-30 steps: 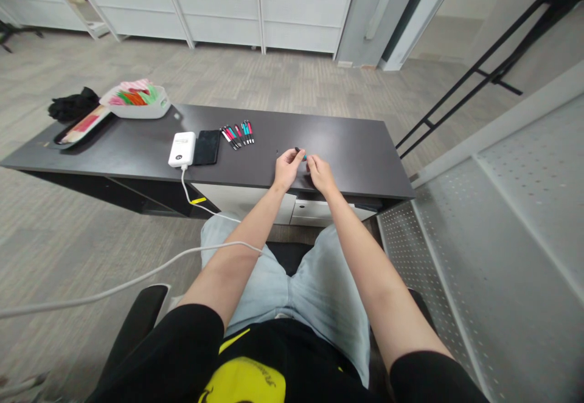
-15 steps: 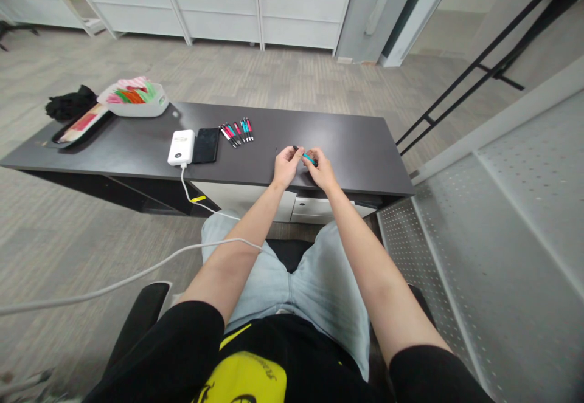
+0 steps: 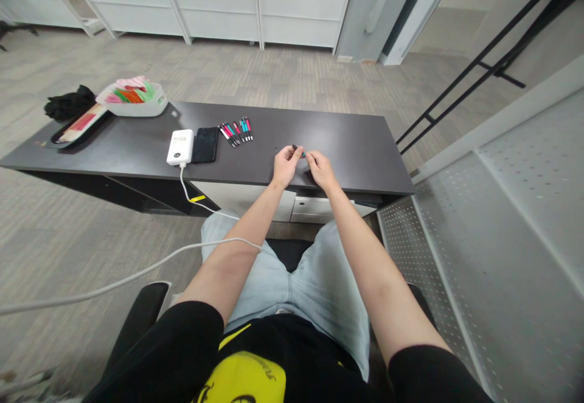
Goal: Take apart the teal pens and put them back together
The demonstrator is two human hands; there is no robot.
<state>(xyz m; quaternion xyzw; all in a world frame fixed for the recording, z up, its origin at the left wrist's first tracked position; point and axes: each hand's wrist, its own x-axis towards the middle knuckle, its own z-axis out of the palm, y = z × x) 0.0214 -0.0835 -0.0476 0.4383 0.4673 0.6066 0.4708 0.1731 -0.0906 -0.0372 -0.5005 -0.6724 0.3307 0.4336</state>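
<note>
Close together over the dark tabletop [image 3: 347, 141], my two hands work on one teal and black pen [image 3: 303, 154]. My left hand [image 3: 286, 165] pinches its black end between thumb and fingers. Closed around the teal part, my right hand [image 3: 321, 168] covers most of the barrel, so only a little teal shows. A small thin dark piece [image 3: 276, 148] is just beyond my left hand. Several pens [image 3: 236, 132] in pink, teal and black lie in a row to the left.
Left of the pens are a black phone-like slab [image 3: 205, 144] and a white power bank [image 3: 180, 147] with a white cable [image 3: 191, 247] crossing my left arm. Farther left stand a white basket [image 3: 157, 102], a black tray [image 3: 68, 143] and black cloth [image 3: 70, 104]. A perforated panel [image 3: 493, 227] rises at right.
My right fingers have closed further over the teal barrel, hiding most of it. My left hand stays nearly in place on the black end.
</note>
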